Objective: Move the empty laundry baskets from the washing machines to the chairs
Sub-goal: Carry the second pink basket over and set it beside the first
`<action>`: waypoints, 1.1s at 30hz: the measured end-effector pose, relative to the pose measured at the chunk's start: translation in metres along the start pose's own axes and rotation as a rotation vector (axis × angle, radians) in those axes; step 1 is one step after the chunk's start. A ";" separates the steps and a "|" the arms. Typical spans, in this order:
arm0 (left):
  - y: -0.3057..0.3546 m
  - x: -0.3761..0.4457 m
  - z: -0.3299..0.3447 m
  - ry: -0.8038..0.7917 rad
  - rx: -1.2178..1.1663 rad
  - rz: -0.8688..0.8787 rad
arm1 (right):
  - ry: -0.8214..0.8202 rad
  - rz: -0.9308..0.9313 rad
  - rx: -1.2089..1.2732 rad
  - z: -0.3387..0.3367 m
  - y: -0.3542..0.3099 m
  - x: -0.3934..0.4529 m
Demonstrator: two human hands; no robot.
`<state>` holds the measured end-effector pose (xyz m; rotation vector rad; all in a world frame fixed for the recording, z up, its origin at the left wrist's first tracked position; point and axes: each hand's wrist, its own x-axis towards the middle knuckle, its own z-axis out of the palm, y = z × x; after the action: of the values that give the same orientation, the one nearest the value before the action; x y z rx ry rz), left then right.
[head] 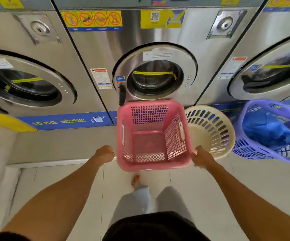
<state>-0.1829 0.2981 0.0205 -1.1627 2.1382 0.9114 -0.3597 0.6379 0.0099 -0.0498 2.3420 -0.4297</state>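
An empty pink square laundry basket [151, 136] is in front of the middle washing machine [154, 75], whose door is closed. My left hand [105, 153] is curled against the basket's near left rim. My right hand [201, 159] grips the near right corner of the rim. The basket's near edge hangs over the raised step. An empty cream round basket [212, 129] stands right of the pink one, touching it. Further right is a purple basket [269, 131] with blue cloth inside. No chairs are in view.
Washing machines stand to the left [24, 87] and right [271, 75], all on a raised grey step [57, 145]. The light tiled floor [62, 180] lies below it. My legs and one bare foot [136, 180] are under the pink basket.
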 end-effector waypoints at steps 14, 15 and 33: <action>0.050 0.082 0.004 -0.027 -0.090 -0.033 | 0.035 -0.007 -0.052 -0.006 -0.042 0.114; 0.050 0.091 0.009 -0.003 -0.084 -0.034 | 0.050 -0.001 -0.068 -0.004 -0.043 0.124; 0.037 0.129 0.046 0.198 -0.081 -0.102 | 0.064 -0.160 -0.196 0.015 -0.004 0.189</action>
<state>-0.2711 0.2837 -0.0895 -1.4422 2.1893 0.8762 -0.4863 0.5999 -0.1256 -0.3230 2.4459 -0.2814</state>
